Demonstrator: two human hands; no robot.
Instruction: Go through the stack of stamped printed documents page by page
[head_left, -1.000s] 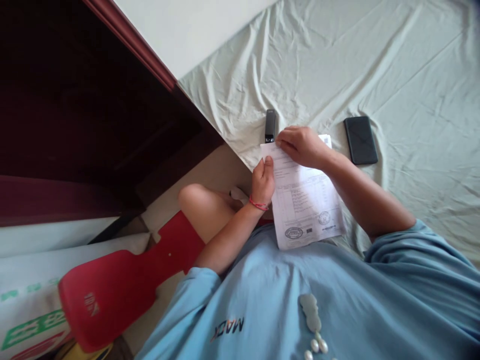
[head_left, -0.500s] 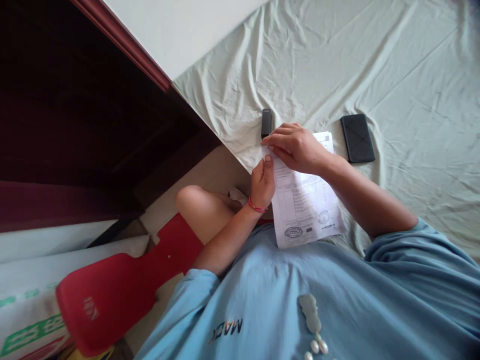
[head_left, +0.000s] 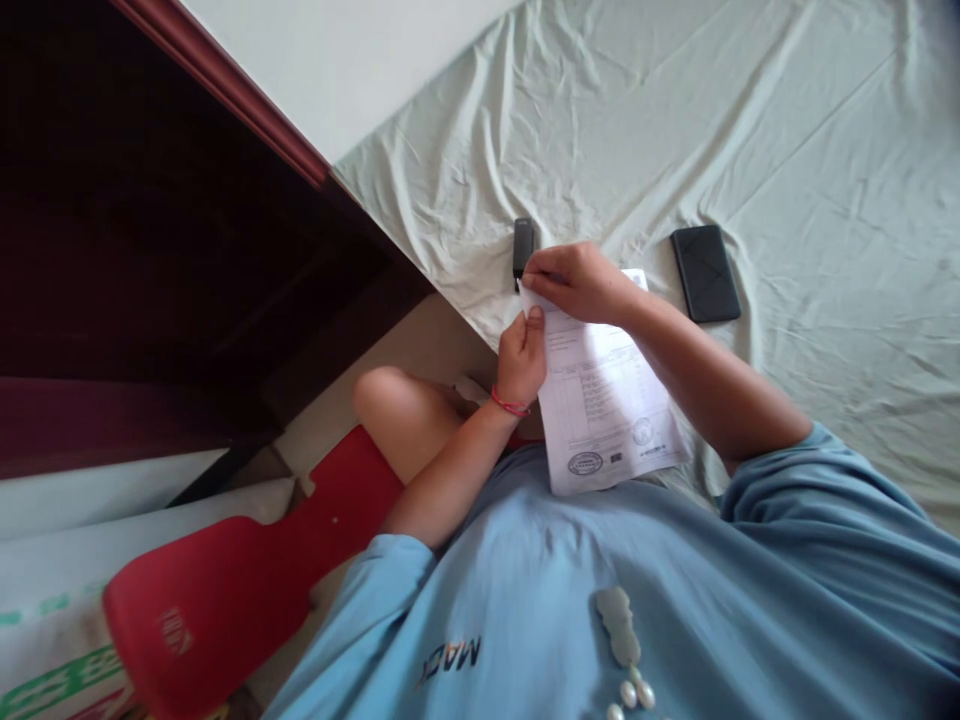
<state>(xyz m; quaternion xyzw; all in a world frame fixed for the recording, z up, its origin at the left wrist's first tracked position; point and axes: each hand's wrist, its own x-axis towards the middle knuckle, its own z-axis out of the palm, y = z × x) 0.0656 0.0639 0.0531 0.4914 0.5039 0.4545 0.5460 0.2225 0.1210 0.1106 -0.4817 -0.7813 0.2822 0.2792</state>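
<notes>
The printed papers (head_left: 600, 400) rest against my lap, with text rows and round and oval stamps near the lower edge. My left hand (head_left: 523, 358), with a red string bracelet on its wrist, holds their left edge, thumb on top. At the top left corner, my right hand (head_left: 577, 283) pinches the papers between thumb and fingers, its forearm crossing above them. Just beyond those fingertips lies a small black object (head_left: 523, 245), shaped like a stapler. Whether the right fingers touch it, I cannot tell.
A black phone-like slab (head_left: 706, 273) lies on the wrinkled pale green sheet (head_left: 825, 200) to the right. A red chair (head_left: 225, 590) stands at the lower left beside white printed sacks (head_left: 45, 620). Dark furniture (head_left: 150, 220) fills the upper left.
My right hand's fingers have drawn together and bent into a tighter pinch at the papers' corner. My left hand keeps its hold. The whole view has shifted slightly.
</notes>
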